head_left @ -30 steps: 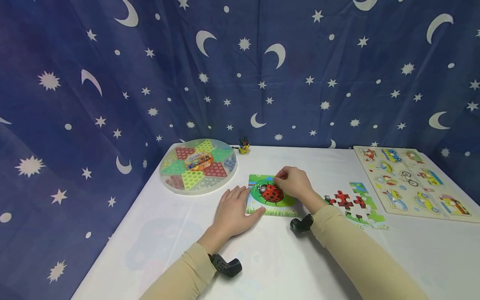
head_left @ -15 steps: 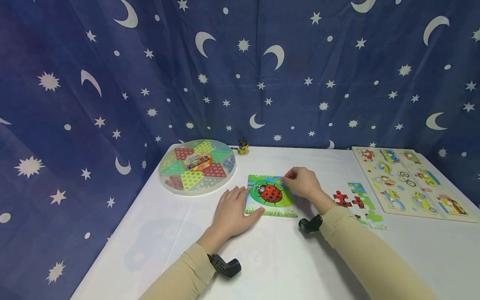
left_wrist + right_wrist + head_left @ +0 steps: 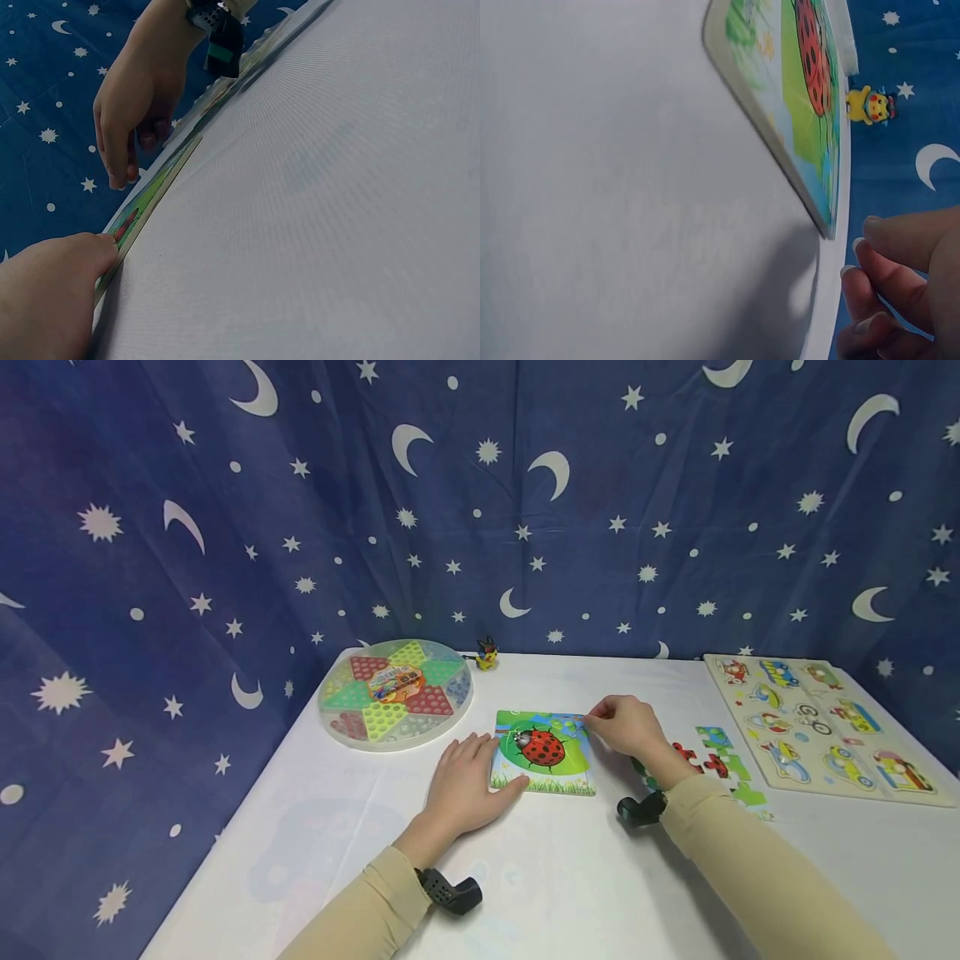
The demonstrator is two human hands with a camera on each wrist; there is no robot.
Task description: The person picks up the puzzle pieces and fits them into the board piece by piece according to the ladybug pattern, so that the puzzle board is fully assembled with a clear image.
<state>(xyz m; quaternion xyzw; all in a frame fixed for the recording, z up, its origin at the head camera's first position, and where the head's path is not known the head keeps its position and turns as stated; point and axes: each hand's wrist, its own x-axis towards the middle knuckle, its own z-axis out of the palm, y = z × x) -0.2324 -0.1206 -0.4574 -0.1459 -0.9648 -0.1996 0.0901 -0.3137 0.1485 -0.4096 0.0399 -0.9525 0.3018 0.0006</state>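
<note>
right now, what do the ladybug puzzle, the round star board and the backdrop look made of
The ladybug puzzle: likely wood or thick board with a smooth printed face; its edge shows pale tan. The round star board: apparently plastic, slightly shiny, judging by its translucent-looking rim. The backdrop: fabric, fairly matte, given its soft folds and creases.

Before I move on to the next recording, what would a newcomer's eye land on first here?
Probably the ladybug puzzle, with the left hand at its left side and the right hand by its far right corner. Next, perhaps, the starry dark blue curtain behind the table, then the round game board at the far left.
</note>
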